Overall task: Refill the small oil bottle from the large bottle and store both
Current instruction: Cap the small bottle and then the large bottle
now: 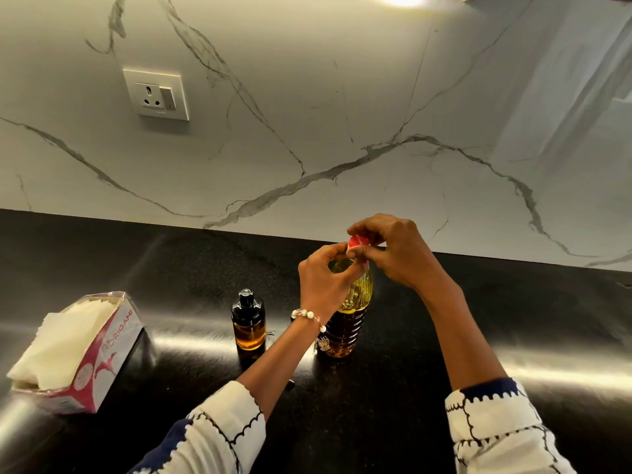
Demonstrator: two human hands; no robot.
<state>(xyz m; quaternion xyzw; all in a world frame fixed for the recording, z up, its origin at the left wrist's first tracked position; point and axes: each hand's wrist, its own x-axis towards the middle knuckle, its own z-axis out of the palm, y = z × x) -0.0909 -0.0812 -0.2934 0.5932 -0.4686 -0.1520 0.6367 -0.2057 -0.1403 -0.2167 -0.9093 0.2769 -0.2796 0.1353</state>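
The large oil bottle (345,323), clear ribbed plastic with yellow oil, stands upright on the black counter (171,268). My left hand (325,282) grips its neck and shoulder. My right hand (393,251) pinches the red cap (357,241) at the bottle's top. The small oil bottle (248,321), dark amber glass with a black cap, stands upright just left of the large one, with a little oil in its base; neither hand touches it.
An opened pink and white tissue box (78,354) lies at the left of the counter. A marble backsplash with a wall socket (156,94) rises behind the counter.
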